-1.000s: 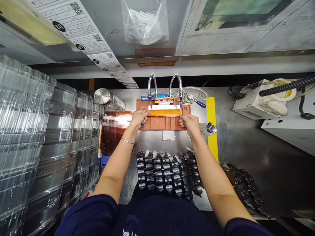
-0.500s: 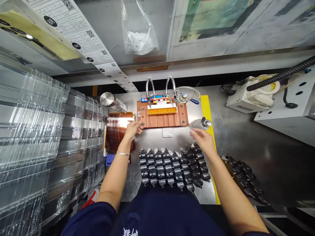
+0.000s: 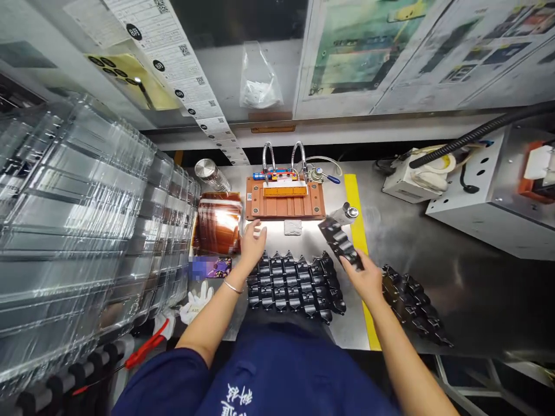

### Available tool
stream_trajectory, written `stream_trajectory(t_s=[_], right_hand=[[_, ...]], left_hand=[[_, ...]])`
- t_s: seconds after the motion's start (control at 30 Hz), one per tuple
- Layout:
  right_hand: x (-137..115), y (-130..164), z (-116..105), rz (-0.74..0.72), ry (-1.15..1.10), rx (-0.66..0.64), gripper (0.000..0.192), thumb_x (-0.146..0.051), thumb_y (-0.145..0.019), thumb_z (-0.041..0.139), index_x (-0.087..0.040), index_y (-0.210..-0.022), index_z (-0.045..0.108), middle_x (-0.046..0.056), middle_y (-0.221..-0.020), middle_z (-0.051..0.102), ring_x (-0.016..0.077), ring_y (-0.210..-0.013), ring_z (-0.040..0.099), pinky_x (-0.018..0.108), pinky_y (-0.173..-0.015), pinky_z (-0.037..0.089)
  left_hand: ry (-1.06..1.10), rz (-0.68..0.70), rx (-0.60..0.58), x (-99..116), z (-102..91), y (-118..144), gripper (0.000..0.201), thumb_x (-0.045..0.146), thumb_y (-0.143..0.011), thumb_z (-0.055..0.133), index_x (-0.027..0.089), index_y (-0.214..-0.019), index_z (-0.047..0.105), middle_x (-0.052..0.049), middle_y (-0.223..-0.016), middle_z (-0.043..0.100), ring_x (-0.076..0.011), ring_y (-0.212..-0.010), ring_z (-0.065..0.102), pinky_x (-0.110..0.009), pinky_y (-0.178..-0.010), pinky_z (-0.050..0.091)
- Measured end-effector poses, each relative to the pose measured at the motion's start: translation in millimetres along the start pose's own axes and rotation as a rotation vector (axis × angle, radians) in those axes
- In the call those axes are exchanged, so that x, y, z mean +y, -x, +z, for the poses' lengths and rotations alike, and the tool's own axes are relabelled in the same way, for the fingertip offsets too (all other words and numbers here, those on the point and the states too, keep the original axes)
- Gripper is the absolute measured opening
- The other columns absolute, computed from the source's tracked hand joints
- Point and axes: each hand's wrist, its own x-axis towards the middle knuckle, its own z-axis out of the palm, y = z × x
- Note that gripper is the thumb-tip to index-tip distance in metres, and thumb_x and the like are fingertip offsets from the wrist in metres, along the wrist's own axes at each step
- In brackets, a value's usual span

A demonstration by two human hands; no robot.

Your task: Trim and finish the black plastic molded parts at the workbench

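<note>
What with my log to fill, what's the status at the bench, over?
Right hand gripping black ridged strip. Left hand open at brown fixture's front edge, contact unclear. Orange strip across the fixture. Metal cylinder close to black ridged strip's far end.

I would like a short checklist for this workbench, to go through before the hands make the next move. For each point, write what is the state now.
1. Right hand has hold of a black piece: ok, gripped near its lower end.
2. Left hand is free: ok, nothing visible in it.
3. Orange strip lies on the brown fixture: ok.
4. Strip is exactly aligned: cannot tell, too small here.
5. Held piece is clear of the silver container: cannot tell, they look very close in this view.
</note>
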Motion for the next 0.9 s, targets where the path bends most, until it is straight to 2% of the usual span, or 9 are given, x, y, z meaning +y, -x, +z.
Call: stream_trajectory(t_s=[0.1,0.17,0.23,0.3,0.4,0.53,0.63,0.73,0.9], right_hand=[[-53,-38,21,-0.44,0.058,-0.05,0.038,-0.039,-0.082,0.058,-0.021,-0.115,0.063,0.012,-0.117,0.068,0.0283,-0.11,0.061,0.044,-0.096,0.046],[-85,-63,46,-0.669,0.126,-0.105,0.034,-0.029,-0.085,0.054,-0.022,-0.117,0.063,0.01,-0.124,0.065,0.0274,-0.121,0.054,0.047,-0.104,0.038],[-107,-83,73,-0.812,0.2,-0.14,0.033,-0.022,-0.086,0.051,-0.022,-0.117,0.063,0.009,-0.126,0.064,0.027,-0.124,0.051,0.049,-0.106,0.034],[-116,-97,96,-0.88,0.248,-0.146,0.034,-0.017,-0.086,0.049,-0.021,-0.118,0.062,0.009,-0.126,0.064,0.027,-0.124,0.051,0.05,-0.106,0.032],[-117,-109,118,-0.91,0.262,-0.14,0.035,-0.017,-0.088,0.047,-0.022,-0.119,0.062,0.009,-0.127,0.063,0.0273,-0.124,0.05,0.052,-0.107,0.03],[-112,-135,115,-0.943,0.218,-0.228,0.031,-0.031,-0.09,0.049,-0.021,-0.116,0.063,0.011,-0.125,0.064,0.028,-0.122,0.051,0.048,-0.104,0.035],[-111,-171,99,-0.771,0.26,-0.172,0.036,-0.035,-0.091,0.044,-0.016,-0.116,0.063,0.015,-0.119,0.065,0.0302,-0.115,0.054,0.047,-0.098,0.041],[-110,-207,84,-0.521,0.46,-0.075,0.042,-0.031,-0.09,0.043,-0.009,-0.123,0.059,0.022,-0.122,0.061,0.0367,-0.111,0.053,0.052,-0.09,0.043],[-110,-250,71,-0.386,0.714,-0.212,0.038,-0.019,-0.09,0.042,-0.006,-0.12,0.061,0.026,-0.108,0.065,0.0352,-0.096,0.058,0.044,-0.075,0.045]], left_hand=[[-0.245,0.51,0.129,8,11.1,3,0.035,0.033,-0.083,0.058,0.018,-0.115,0.059,-0.015,-0.12,0.061,-0.0235,-0.112,0.056,-0.038,-0.092,0.048],[-0.406,0.774,0.097,12,20.7,-1,0.034,0.036,-0.085,0.057,0.018,-0.114,0.06,-0.016,-0.121,0.06,-0.0265,-0.118,0.053,-0.045,-0.101,0.042],[-0.543,0.894,0.03,14,29.9,-12,0.03,0.035,-0.088,0.055,0.02,-0.113,0.061,-0.015,-0.121,0.061,-0.0273,-0.12,0.052,-0.049,-0.104,0.038],[-0.669,0.914,-0.005,13,36.6,-28,0.028,0.032,-0.09,0.053,0.02,-0.114,0.061,-0.015,-0.123,0.061,-0.0281,-0.121,0.051,-0.051,-0.104,0.036],[-0.828,0.906,-0.035,12,41.1,-58,0.026,0.026,-0.089,0.054,0.019,-0.113,0.062,-0.015,-0.121,0.062,-0.0288,-0.118,0.053,-0.05,-0.1,0.039],[-0.928,0.937,-0.049,13,44.0,-94,0.022,0.024,-0.091,0.052,0.02,-0.109,0.064,-0.013,-0.119,0.063,-0.0265,-0.113,0.055,-0.044,-0.094,0.043],[-0.913,0.939,-0.05,16,49.0,-114,0.025,0.027,-0.091,0.052,0.019,-0.112,0.063,-0.014,-0.12,0.063,-0.0268,-0.113,0.055,-0.045,-0.093,0.043],[-0.884,0.947,-0.069,13,54.7,-124,0.028,0.029,-0.091,0.052,0.018,-0.114,0.062,-0.015,-0.119,0.064,-0.0276,-0.114,0.055,-0.046,-0.096,0.041],[-0.813,0.929,-0.057,6,59.0,-126,0.027,0.03,-0.091,0.052,0.02,-0.114,0.063,-0.013,-0.118,0.064,-0.0265,-0.116,0.055,-0.046,-0.1,0.04]])
